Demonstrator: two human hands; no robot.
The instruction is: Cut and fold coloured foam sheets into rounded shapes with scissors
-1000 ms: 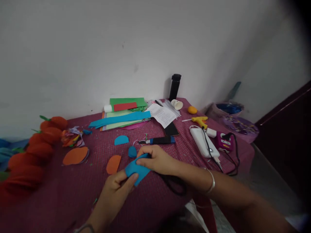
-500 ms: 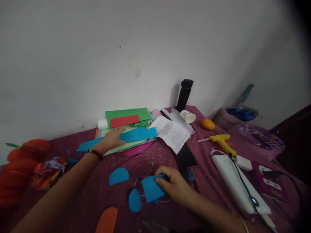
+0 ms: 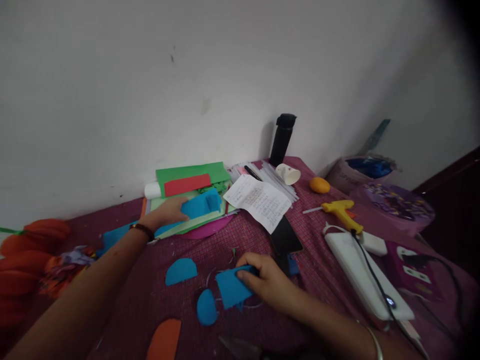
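My left hand [image 3: 165,214] reaches far across the table and is closed on a long blue paper strip [image 3: 200,205] lying on a stack of coloured paper [image 3: 195,175]; the strip's far end is curled up. My right hand [image 3: 268,282] rests on the purple cloth near the front, fingers closed on a small blue paper piece [image 3: 230,290]. Two blue cut shapes lie beside it, a half-round one [image 3: 181,270] and an oval one [image 3: 206,307]. An orange cut shape [image 3: 164,341] lies at the bottom edge.
Right of the hands are a black phone [image 3: 285,236], a handwritten note [image 3: 260,200], a yellow glue gun [image 3: 341,212], a white power bank with cable [image 3: 365,272] and a black flask [image 3: 282,140]. Orange paper pumpkins [image 3: 26,260] line the left edge. Scissors [image 3: 240,348] lie at the bottom.
My left hand let go of the small blue piece, reached out to the paper stack and pulled the long blue strip leftward, folding its end. The right hand keeps the small piece.
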